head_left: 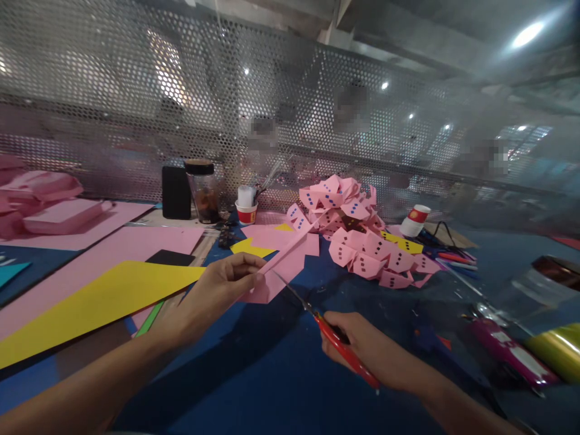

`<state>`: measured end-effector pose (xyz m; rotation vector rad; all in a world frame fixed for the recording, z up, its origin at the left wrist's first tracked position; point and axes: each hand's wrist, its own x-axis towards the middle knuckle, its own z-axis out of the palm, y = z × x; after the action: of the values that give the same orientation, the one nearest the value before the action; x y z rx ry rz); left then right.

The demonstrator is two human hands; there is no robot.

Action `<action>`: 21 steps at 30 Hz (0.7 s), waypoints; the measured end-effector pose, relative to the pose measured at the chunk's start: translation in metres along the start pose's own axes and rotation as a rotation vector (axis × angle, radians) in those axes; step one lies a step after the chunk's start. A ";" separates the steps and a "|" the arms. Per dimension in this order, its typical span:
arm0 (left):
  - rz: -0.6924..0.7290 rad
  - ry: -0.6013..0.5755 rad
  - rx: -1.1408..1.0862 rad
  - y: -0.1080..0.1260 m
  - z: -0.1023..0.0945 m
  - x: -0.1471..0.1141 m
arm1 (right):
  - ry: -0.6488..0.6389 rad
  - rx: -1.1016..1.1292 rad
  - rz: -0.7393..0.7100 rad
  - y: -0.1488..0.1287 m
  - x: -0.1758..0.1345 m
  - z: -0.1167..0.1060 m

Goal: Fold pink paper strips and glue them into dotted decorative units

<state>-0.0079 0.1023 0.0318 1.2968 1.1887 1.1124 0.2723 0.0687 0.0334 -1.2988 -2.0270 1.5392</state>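
Note:
In the head view my left hand (235,278) pinches one end of a narrow pink paper strip (290,249), which slants away up to the right. My right hand (357,344) is closed around the red handles of a pair of scissors (338,347). The blades point up and left, with their tips close to the strip near my left fingers; whether they touch it I cannot tell. Beneath the strip lie flat pink paper pieces (296,269). Beyond them rises a pile of folded pink paper shapes (362,205) marked with dark squares.
Pink and yellow sheets (122,290) cover the left side. A dark-lidded jar (202,193), a black box (176,193) and paper cups (247,214) stand along a perforated metal screen (281,78). Pens (457,261), a purple tool (507,350) and a gold roll (559,350) lie right.

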 end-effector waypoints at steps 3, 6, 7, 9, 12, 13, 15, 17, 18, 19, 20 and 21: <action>0.008 -0.005 -0.004 0.000 0.000 0.000 | 0.004 -0.002 -0.009 0.002 0.000 0.000; 0.010 0.007 0.006 0.000 0.000 0.000 | 0.008 -0.002 -0.007 0.004 0.001 0.000; 0.011 0.008 0.007 0.000 0.000 0.000 | 0.009 -0.003 -0.007 0.004 0.001 0.000; 0.012 0.013 0.006 -0.001 0.000 0.001 | 0.008 -0.005 -0.009 0.005 0.001 0.000; 0.014 0.015 0.010 -0.003 0.000 0.002 | -0.001 0.002 -0.013 0.005 0.001 0.000; 0.015 0.014 0.009 -0.003 0.000 0.002 | -0.003 0.005 -0.014 0.005 0.001 0.000; 0.018 0.007 0.005 -0.003 0.000 0.002 | 0.000 0.010 -0.015 0.004 0.000 0.000; 0.018 0.005 -0.001 -0.002 0.000 0.002 | 0.003 0.008 -0.017 0.004 0.000 0.000; 0.015 0.005 -0.006 -0.002 0.000 0.001 | 0.002 0.006 -0.017 0.004 0.000 0.000; 0.012 0.003 -0.012 -0.001 0.000 0.001 | -0.001 0.006 -0.015 0.004 0.000 0.001; 0.009 0.002 -0.018 -0.001 0.000 0.000 | -0.003 0.007 -0.014 0.004 0.000 0.001; 0.006 0.002 -0.025 -0.001 0.000 0.000 | -0.004 0.008 -0.013 0.005 0.000 0.001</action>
<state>-0.0075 0.1024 0.0312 1.2811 1.1698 1.1296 0.2740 0.0682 0.0285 -1.2778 -2.0256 1.5432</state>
